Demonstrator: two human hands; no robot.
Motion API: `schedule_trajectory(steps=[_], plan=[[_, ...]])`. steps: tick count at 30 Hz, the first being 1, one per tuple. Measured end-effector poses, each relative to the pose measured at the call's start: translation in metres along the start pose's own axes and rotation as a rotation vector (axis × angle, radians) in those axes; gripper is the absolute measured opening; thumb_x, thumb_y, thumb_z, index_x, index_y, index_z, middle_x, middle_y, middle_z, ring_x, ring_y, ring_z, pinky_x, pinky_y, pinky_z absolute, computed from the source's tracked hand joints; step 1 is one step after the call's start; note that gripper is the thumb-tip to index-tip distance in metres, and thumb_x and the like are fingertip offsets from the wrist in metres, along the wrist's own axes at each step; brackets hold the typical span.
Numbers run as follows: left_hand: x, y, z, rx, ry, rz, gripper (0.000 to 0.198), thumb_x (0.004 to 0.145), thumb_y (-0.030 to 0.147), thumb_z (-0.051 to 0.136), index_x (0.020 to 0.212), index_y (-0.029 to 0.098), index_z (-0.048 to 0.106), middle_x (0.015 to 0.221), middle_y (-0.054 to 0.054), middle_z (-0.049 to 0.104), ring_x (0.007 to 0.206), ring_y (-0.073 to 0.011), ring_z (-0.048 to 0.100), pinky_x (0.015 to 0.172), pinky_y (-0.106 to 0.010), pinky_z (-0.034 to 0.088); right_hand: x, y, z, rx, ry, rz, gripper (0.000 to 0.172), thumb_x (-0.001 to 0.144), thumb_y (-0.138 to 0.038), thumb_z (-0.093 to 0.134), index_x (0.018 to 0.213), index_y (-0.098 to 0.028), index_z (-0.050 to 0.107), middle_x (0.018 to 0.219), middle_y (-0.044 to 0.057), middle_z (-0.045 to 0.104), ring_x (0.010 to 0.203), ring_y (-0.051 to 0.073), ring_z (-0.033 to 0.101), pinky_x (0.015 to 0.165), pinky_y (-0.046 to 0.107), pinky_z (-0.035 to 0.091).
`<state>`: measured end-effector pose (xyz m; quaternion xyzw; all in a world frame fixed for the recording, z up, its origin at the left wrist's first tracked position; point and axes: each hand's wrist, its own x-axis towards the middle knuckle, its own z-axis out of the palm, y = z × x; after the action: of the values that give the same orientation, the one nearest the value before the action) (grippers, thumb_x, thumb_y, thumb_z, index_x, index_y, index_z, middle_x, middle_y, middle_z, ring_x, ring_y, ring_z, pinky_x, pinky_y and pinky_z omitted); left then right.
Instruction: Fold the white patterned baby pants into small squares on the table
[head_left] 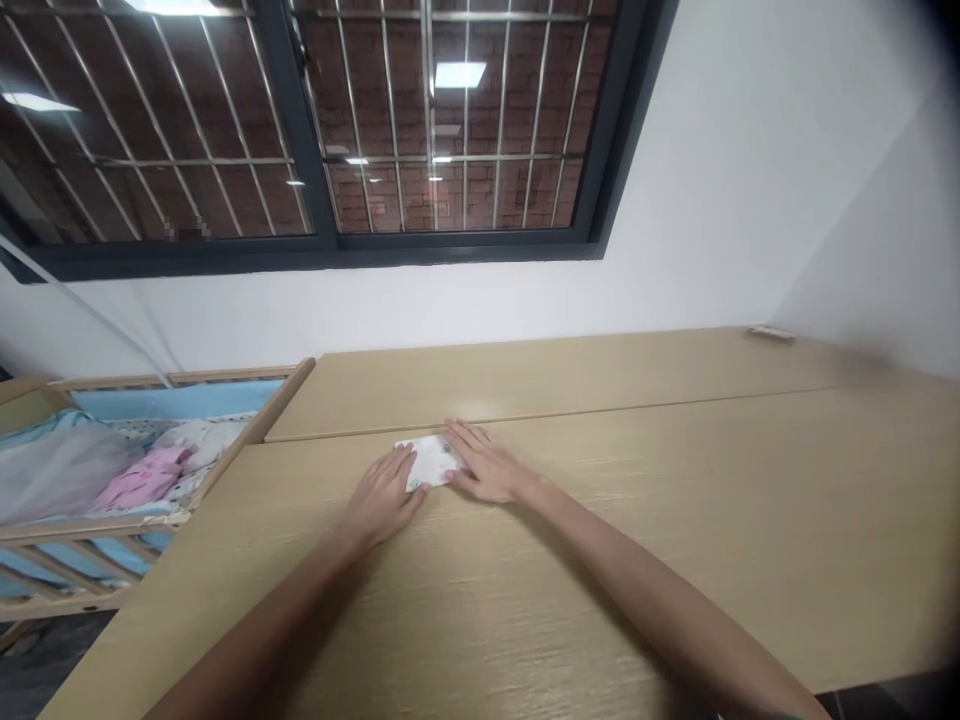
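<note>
A small white sheet (430, 463) with faint printed marks lies flat on the pale wooden tabletop (675, 500), close to the seam that runs along it. My left hand (384, 497) rests palm down on the sheet's left edge, its thumb pointing toward the lower edge. On the other side, my right hand (484, 467) lies flat over the sheet's right edge with its thumb apart from the other fingers. Both hands press on the sheet without gripping it, and part of it shows between them.
A wooden crib (285, 405) with blue lining, a pink cloth (146, 478) and pale bedding stands at the left against the table. A small flat item (772, 334) lies at the far right corner. Behind are a white wall and a barred window (465, 245).
</note>
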<state>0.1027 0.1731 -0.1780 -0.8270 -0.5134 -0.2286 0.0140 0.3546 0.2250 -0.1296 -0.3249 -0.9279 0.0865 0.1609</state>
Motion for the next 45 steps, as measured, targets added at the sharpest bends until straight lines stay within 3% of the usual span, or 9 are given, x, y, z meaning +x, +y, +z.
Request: schedule_trajectory(steps=[6, 11, 15, 19, 23, 29, 33, 38, 45], plan=[[0.018, 0.006, -0.005, -0.062, -0.060, -0.129, 0.063, 0.086, 0.042, 0.063, 0.138, 0.010, 0.050, 0.143, -0.022, 0.055, 0.133, -0.0362, 0.051, 0.110, -0.049, 0.041, 0.010, 0.010, 0.009, 0.029, -0.034, -0.014, 0.065, 0.088, -0.036, 0.060, 0.147, -0.012, 0.045, 0.146, 0.019, 0.052, 0.135, 0.031, 0.048, 0.115, 0.050, 0.029], [0.032, 0.005, -0.022, -0.140, -0.047, -0.187, 0.041, 0.084, 0.015, 0.051, 0.122, 0.015, 0.065, 0.131, -0.016, 0.065, 0.123, -0.0310, 0.059, 0.109, -0.044, 0.041, 0.023, 0.016, 0.011, 0.123, 0.075, 0.043, 0.048, 0.081, -0.013, 0.055, 0.130, -0.016, 0.058, 0.131, 0.014, 0.064, 0.126, 0.029, 0.055, 0.110, 0.047, 0.034], [0.027, 0.010, -0.056, -0.234, -0.006, -0.240, 0.029, 0.089, 0.024, 0.047, 0.105, 0.017, 0.071, 0.110, -0.010, 0.073, 0.110, -0.0297, 0.064, 0.098, -0.042, 0.049, 0.031, 0.003, -0.016, 0.410, 0.188, 0.178, 0.039, 0.082, -0.023, 0.060, 0.120, -0.018, 0.056, 0.109, 0.008, 0.069, 0.104, 0.025, 0.063, 0.094, 0.041, 0.048], [0.003, 0.028, -0.077, -0.568, 0.020, -0.305, 0.035, 0.088, 0.037, 0.053, 0.112, 0.015, 0.064, 0.107, -0.008, 0.074, 0.096, -0.0254, 0.070, 0.082, -0.035, 0.056, 0.034, -0.011, -0.052, 0.738, 0.148, 0.171, 0.050, 0.084, -0.032, 0.064, 0.128, -0.019, 0.044, 0.100, 0.004, 0.065, 0.090, 0.020, 0.064, 0.078, 0.033, 0.052], [-0.017, 0.050, -0.063, -0.813, 0.061, -0.466, 0.062, 0.083, 0.040, 0.064, 0.134, 0.014, 0.042, 0.095, -0.007, 0.075, 0.084, -0.0237, 0.072, 0.074, -0.034, 0.055, 0.041, -0.005, -0.059, 0.705, 0.001, 0.230, 0.058, 0.082, -0.037, 0.071, 0.130, -0.020, 0.044, 0.089, 0.001, 0.063, 0.077, 0.017, 0.062, 0.068, 0.029, 0.051], [-0.017, 0.061, -0.019, -0.345, -0.066, -0.476, 0.050, 0.090, 0.036, 0.058, 0.132, 0.015, 0.041, 0.082, -0.004, 0.070, 0.076, -0.0233, 0.069, 0.068, -0.032, 0.050, 0.061, 0.019, -0.011, 0.501, -0.129, 0.295, 0.048, 0.081, -0.024, 0.073, 0.123, -0.015, 0.050, 0.090, 0.003, 0.067, 0.072, 0.016, 0.064, 0.060, 0.025, 0.050], [-0.014, 0.060, -0.016, -0.147, -0.045, -0.440, 0.035, 0.092, 0.039, 0.055, 0.119, 0.017, 0.054, 0.091, -0.012, 0.069, 0.088, -0.0310, 0.067, 0.074, -0.040, 0.049, 0.064, 0.021, 0.005, 0.409, -0.122, 0.298, 0.037, 0.087, -0.018, 0.065, 0.122, -0.012, 0.055, 0.106, 0.011, 0.069, 0.085, 0.019, 0.067, 0.070, 0.029, 0.054], [-0.029, 0.087, -0.012, 0.132, 0.205, -0.102, 0.042, 0.095, 0.040, 0.050, 0.128, 0.014, 0.055, 0.134, -0.021, 0.058, 0.121, -0.0355, 0.055, 0.097, -0.049, 0.047, 0.049, -0.010, -0.015, 0.237, -0.036, 0.065, 0.048, 0.099, -0.036, 0.052, 0.142, -0.015, 0.049, 0.145, 0.018, 0.053, 0.134, 0.029, 0.050, 0.111, 0.044, 0.039], [-0.050, 0.125, 0.002, 0.117, -0.028, -0.049, 0.039, 0.101, 0.042, 0.040, 0.114, 0.019, 0.069, 0.114, -0.014, 0.071, 0.109, -0.0334, 0.064, 0.097, -0.051, 0.050, 0.014, -0.076, -0.020, 0.304, -0.342, -0.338, 0.058, 0.105, -0.048, 0.035, 0.158, -0.024, 0.031, 0.164, 0.002, 0.027, 0.153, 0.020, 0.019, 0.126, 0.037, 0.011]])
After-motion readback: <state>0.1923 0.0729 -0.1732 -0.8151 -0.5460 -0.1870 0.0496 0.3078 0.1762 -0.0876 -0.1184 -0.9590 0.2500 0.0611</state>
